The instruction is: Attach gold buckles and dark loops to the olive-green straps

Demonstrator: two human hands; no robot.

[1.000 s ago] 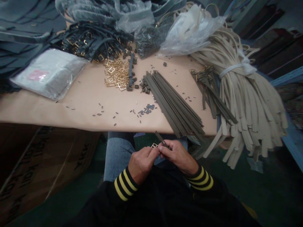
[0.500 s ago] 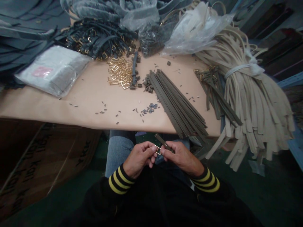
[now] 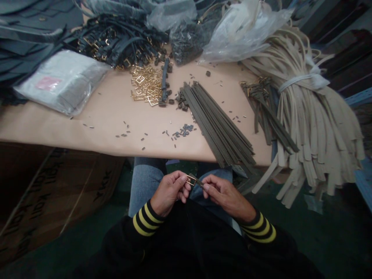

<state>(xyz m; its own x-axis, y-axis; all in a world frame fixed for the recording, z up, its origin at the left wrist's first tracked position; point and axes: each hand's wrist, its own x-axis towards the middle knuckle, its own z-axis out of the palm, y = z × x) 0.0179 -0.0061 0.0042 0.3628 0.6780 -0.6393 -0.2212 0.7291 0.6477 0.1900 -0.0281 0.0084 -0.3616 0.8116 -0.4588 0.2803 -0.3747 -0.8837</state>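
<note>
Gold buckle (image 3: 191, 179) and end of an olive strap (image 3: 198, 182) up in both hands, above the lap and in front of the table (image 3: 87, 135): fitting buckle to strap, by the look of it, as the step in hand. Left hand (image 3: 170, 192), its fingers (image 3: 181, 182) clenched in a pinch on the buckle's frame; right hand (image 3: 226, 195), its fingers (image 3: 207, 186) grasping the strap close to the buckle. Next move, in judgement: strap end needing to pass through the frame and lie flat, so a steady grip on both. Within reach on the table, a heap of gold buckles (image 3: 147, 85), a stack of olive straps (image 3: 217, 124) and scattered small metal pieces (image 3: 183, 131). Hidden: the strap's far end, partly cut off by the right hand. Too small to make out: any prong or join, and whether the strap already threads the frame.
</note>
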